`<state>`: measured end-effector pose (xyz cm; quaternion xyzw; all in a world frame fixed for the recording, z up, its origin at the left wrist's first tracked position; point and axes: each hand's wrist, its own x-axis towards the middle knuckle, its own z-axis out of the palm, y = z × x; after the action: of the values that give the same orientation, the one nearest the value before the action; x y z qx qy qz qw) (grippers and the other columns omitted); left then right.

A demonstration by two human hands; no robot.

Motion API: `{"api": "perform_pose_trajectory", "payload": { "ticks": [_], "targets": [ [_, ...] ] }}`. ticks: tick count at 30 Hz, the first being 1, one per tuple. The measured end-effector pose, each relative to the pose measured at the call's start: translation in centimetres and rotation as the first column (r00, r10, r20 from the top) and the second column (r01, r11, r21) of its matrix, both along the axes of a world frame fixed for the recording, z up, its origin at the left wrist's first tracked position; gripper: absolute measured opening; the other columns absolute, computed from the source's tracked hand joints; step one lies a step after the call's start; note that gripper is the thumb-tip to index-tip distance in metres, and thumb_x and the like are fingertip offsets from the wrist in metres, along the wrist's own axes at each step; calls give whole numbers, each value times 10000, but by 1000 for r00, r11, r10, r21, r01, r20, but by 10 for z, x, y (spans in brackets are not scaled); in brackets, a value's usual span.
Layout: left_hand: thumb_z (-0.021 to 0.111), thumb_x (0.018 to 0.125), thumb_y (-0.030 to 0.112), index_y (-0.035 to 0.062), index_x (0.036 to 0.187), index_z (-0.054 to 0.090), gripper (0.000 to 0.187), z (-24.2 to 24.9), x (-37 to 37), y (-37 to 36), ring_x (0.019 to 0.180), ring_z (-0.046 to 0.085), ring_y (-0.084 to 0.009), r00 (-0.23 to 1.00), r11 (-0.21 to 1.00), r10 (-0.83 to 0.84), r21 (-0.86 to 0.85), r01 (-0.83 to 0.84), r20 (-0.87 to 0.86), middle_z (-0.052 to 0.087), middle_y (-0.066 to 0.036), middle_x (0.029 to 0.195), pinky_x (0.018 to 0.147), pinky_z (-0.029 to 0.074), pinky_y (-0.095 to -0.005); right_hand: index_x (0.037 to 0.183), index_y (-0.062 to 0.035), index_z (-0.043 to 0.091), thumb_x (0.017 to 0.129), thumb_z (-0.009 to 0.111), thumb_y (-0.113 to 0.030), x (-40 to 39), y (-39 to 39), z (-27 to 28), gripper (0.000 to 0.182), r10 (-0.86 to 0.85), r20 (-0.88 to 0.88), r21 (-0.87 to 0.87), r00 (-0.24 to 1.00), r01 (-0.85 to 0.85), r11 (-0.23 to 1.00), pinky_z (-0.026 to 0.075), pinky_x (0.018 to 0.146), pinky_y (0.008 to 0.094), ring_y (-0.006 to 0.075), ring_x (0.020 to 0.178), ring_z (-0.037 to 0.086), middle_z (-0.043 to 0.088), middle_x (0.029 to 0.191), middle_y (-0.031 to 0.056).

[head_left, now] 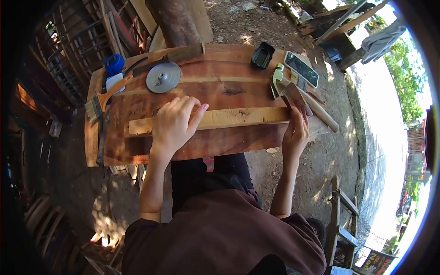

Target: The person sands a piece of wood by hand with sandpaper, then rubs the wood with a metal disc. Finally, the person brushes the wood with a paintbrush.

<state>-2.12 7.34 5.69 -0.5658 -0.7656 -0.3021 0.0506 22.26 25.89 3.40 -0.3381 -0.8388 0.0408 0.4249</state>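
The left hand [173, 123] lies over the near-left part of a long, squared, pale yellow wooden bar [233, 118], its thumb raised; whether the fingers are closed around the bar cannot be told. At the bar's other end, the right hand [297, 130] has its fingers against a thin, flat, brown piece [296, 95], but the view does not show whether they clamp it or merely touch it. Between the 2 hands, the bar lies across a broad reddish-brown wooden slab [206, 98]. As a judgement, the bar is already cut to a straight, squared form, with a dark mark still on its face; the smoothness and any remaining work cannot be read from here. Just beyond the right hand are a wooden-handled claw hammer [324, 114], a dark-screened smartphone [301, 68] and a small open black plastic case [262, 56]. Beyond the left hand sits a round grey metal disc with a central hub [163, 79]; farther left are an orange-handled brush with pale bristles [108, 96] and a round blue plastic object [114, 64]. Outward from the grip, a thick brown trunk [174, 20] stands past the slab, dirt ground [238, 23] spreads around, and a wooden frame [337, 215] stands behind the right hand, near sunlit pavement [378, 110].
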Motion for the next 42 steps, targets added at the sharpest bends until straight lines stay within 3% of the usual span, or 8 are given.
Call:
{"api": "perform_pose_trajectory", "payload": {
  "ticks": [11,15,18,22,30,36,38,42],
  "targets": [
    [533,1030,236,28,949,659,256,7,3,0,814,640,-324,999,997,46,-63,-44,19,670,-119,866,734,495,-440,1131,-4,646,765,605,11,-71,-67,2,368,459,-37,-14,888,-459,888,493,1017,459,325,1102,675,698,1124,181],
    [533,1031,240,27,942,655,262,7,3,0,811,640,-323,998,998,43,-51,-41,45,669,-119,862,732,494,-440,1103,1,696,774,580,74,-24,-22,-5,356,150,-33,-53,988,-151,987,513,956,455,351,1056,691,725,1080,161],
    [527,1035,245,25,931,648,271,7,4,1,802,636,-321,998,997,52,-60,-50,41,660,-117,849,729,492,-439,1147,-12,697,985,551,-2,11,8,-2,219,-126,-57,-8,990,126,992,525,945,430,352,1102,688,736,1097,164],
    [555,1026,276,63,864,640,281,2,3,3,741,635,-285,997,998,64,-9,-64,-36,635,-83,765,679,501,-429,1136,-7,697,944,529,44,-8,-9,-1,260,-61,-27,2,998,61,998,507,1017,455,351,1126,684,732,1108,171],
    [518,1039,242,50,851,621,288,-2,-1,2,748,630,-302,996,998,63,16,-62,-59,619,-106,765,674,496,-441,1120,5,650,785,602,42,-70,-72,11,340,456,-7,-55,890,-456,888,486,1031,446,307,1162,659,697,1165,161],
    [504,1037,205,31,888,639,266,-5,0,1,774,630,-320,998,998,63,17,-63,-1,646,-122,800,720,498,-445,1171,-10,696,895,536,84,3,5,-7,333,-86,-26,-25,996,85,996,481,1038,470,354,1172,662,725,1144,169],
    [514,1034,197,34,908,650,246,-2,1,0,762,634,-290,996,996,92,-12,-92,-21,649,-108,801,759,495,-429,1161,-5,697,906,532,82,3,4,-7,317,-9,-13,-8,1000,9,1000,474,1053,470,355,1189,654,722,1152,175],
    [489,1047,156,47,1054,680,220,7,-9,-29,917,670,-258,970,910,241,337,-240,41,702,-78,914,1057,423,-451,1144,22,683,889,560,48,-33,-37,4,285,267,81,9,960,-269,963,462,1056,495,354,1248,620,703,1193,196]
  ]
}}
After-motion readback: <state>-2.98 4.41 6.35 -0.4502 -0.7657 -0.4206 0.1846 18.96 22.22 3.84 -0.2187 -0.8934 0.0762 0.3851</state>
